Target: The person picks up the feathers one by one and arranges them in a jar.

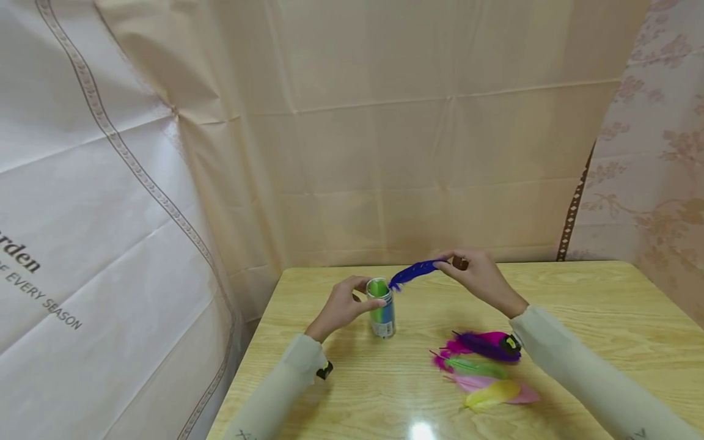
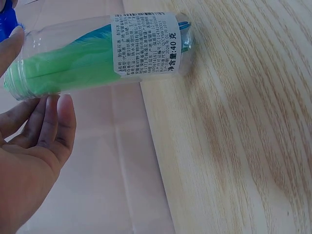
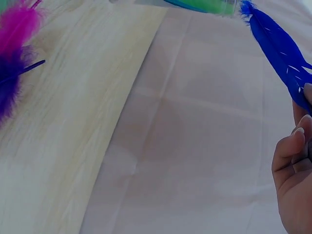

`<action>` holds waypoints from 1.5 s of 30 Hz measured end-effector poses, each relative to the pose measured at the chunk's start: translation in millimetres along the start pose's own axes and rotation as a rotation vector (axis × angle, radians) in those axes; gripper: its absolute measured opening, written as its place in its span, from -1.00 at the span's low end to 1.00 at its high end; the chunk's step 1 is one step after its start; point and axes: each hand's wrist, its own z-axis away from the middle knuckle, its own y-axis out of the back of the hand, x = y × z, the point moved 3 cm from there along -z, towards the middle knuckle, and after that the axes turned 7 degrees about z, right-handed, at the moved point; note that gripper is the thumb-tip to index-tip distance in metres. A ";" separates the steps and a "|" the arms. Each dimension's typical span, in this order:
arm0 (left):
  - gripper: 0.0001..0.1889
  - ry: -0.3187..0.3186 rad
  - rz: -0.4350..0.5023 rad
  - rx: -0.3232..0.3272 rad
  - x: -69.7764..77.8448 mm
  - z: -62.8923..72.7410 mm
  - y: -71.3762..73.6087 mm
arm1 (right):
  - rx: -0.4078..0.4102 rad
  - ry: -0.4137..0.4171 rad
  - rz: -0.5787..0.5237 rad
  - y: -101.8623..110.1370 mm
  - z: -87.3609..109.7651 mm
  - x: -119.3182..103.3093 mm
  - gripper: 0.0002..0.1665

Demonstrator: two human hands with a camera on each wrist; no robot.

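1 wood-grain table [image 1: 407,366], creased beige sheeting [image 1: 385,153] behind

Grips upright jar [image 1: 388,313] on desk [image 1: 583,311] with left fingers [image 1: 354,282]; pinches blue feather [image 1: 414,272] in right fingers [image 1: 462,255], sloping down close to jar's rim [image 1: 390,293]. Has loose feathers [image 1: 478,368] by right sleeve [image 1: 577,366].

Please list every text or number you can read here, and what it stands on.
"rden", cut off at left: white sheet.
"EVERY SEASON", after cut-off letters: same sheet.
"净含量:40 克": label on the clear container.
Label's smaller print: too small to read.
Marks on the sleeves: unreadable.
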 end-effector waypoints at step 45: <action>-0.39 0.003 0.000 0.001 1.9 1.0 1.3 | -0.207 0.454 0.250 -68.6 -43.6 -46.2 -0.91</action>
